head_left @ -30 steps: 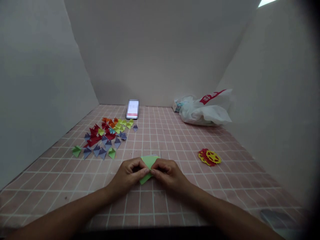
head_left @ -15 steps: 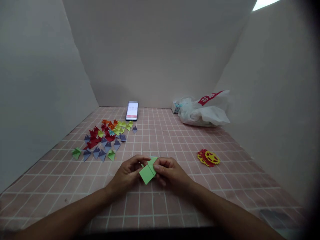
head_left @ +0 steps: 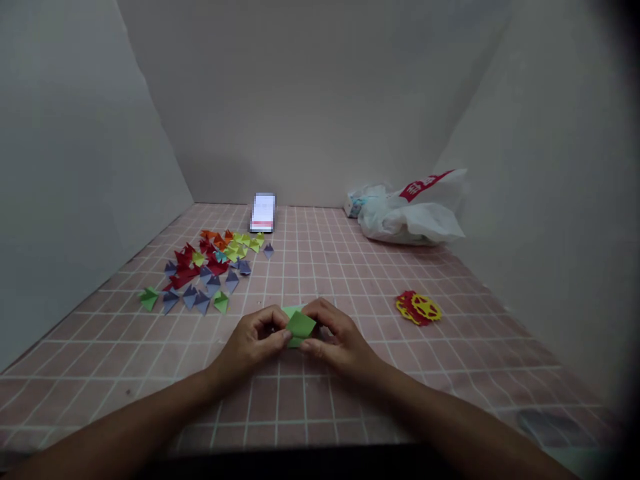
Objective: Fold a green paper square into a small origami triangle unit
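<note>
Pale walls [head_left: 320, 100] rise around a pink counter [head_left: 350, 407] ruled with white lines. Well left of the grip spreads a loose crowd of small folded papers: green pieces [head_left: 149, 299] and purple pieces [head_left: 202, 302] nearest, then red pieces [head_left: 185, 268], orange pieces [head_left: 219, 241] and yellow pieces [head_left: 234, 251]. Left hand [head_left: 257, 340] has its thumb and forefinger closed on the left edge of a light-green paper [head_left: 301, 325]; far beyond that grip stands a propped phone [head_left: 263, 213], its screen blurred out. The light-green paper sits between the two hands. Half a second ago a square panel of it pointed down towards the wearer; now a diamond-shaped flap lies uppermost, a creased strip below it, so it has been turned or folded over, I cannot tell which, and another face is up for folding. Right hand [head_left: 337, 337] curves round the other side, thumb and forefinger a little apart; whether it pinches the paper I cannot tell. Far behind this grip, a patterned box [head_left: 353, 205] is partly covered by a white plastic bag [head_left: 410, 223]. Rightmost, well apart from the grip, yellow and red gear-shaped cutouts [head_left: 427, 308] lie overlapping
</note>
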`<state>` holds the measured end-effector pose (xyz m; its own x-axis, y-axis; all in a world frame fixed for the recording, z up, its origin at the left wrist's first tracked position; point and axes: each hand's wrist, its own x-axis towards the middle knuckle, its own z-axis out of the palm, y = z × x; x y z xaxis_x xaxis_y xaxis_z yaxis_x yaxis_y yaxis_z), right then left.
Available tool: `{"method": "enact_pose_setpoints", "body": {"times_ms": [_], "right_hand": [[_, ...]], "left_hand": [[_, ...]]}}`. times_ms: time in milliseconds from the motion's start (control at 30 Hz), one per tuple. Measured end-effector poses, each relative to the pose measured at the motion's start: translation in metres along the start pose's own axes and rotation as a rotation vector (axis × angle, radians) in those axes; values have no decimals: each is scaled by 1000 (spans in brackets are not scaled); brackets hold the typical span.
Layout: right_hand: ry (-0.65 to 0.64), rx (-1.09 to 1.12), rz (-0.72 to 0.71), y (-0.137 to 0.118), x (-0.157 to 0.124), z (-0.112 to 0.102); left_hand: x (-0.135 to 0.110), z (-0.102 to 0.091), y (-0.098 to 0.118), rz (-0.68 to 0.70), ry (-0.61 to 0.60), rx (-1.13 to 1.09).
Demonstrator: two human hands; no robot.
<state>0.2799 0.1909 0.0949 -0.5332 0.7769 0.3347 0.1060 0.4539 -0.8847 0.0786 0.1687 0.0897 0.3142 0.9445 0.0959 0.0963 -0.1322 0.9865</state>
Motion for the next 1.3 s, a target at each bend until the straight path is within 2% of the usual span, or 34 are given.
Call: {"method": "enact_pose_setpoints", "body": {"times_ms": [133, 233, 333, 500, 733, 833, 1067, 1300], "right_hand": [[36, -38, -44, 2, 0, 2], [29, 5, 15, 5, -1, 3], [-16, 122, 113, 9, -3, 4], [16, 217, 169, 11, -4, 9], [36, 193, 169, 13, -4, 12], [7, 195, 175, 15, -5, 13], [19, 177, 150, 15, -6, 13], [14, 393, 160, 17, -7, 15]], "left_hand": [[0, 2, 3, 35, 16, 53], [-1, 2, 3, 36, -8, 55], [-2, 3, 2, -13, -7, -2], [-1, 6, 2, -117, 41, -83], [1, 9, -3, -139, 68, -203], [1, 9, -7, -158, 41, -256], [0, 7, -10, -137, 52, -255], [1, 8, -7, -187, 84, -321]]}}
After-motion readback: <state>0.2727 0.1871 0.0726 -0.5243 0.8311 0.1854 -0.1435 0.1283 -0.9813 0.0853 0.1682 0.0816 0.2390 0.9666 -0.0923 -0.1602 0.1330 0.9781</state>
